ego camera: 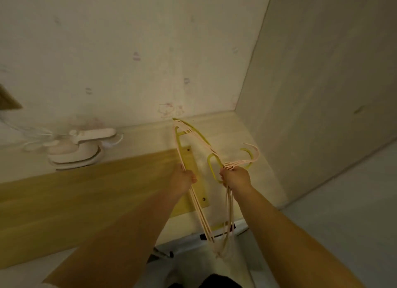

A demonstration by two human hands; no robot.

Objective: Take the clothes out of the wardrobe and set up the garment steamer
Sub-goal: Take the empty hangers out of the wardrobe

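Note:
Both my hands hold a bunch of empty plastic hangers, several pale pink and one yellow-green, out in front of me near a room corner. My left hand is shut on the bottom bars of the bunch. My right hand is shut on the necks just below the hooks, which point right. No clothes hang on them. A white appliance with a round base and a long handle stands blurred at the left by the wall; I cannot tell whether it is the garment steamer.
A wooden board with a screwed end piece runs from the left under my arms. Patterned wallpaper covers the wall ahead, and a plain panel stands at the right. Pale floor shows at the lower right.

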